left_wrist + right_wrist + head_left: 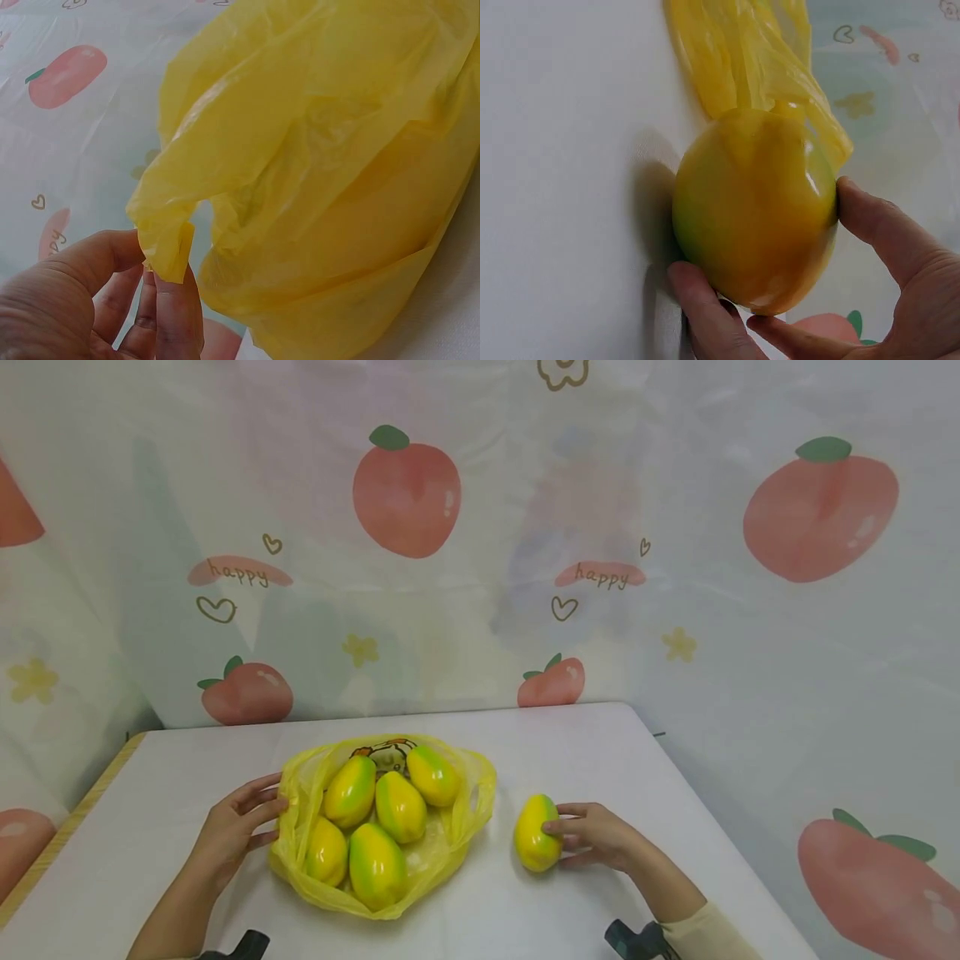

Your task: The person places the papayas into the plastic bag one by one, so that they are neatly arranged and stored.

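Observation:
A thin yellow plastic bag (442, 868) lies with its mouth spread wide, and several yellow-green mangoes (377, 867) show inside it. At the bag's left side my left hand (238, 825) pinches a bit of its edge between thumb and finger; the left wrist view shows the gathered plastic (166, 240) there. To the right of the bag, my right hand (600, 837) grips another mango (537, 833) between the thumb and fingers. In the right wrist view this mango (754, 210) is close to the white surface, with the bag behind it. Whether it touches the surface I cannot tell.
The table (600, 752) has a white cover and a bare wooden edge (71, 818) on the left. A curtain (480, 610) printed with fruit and hearts hangs behind it. Dark wrist-camera mounts (251, 945) show at the lower edge.

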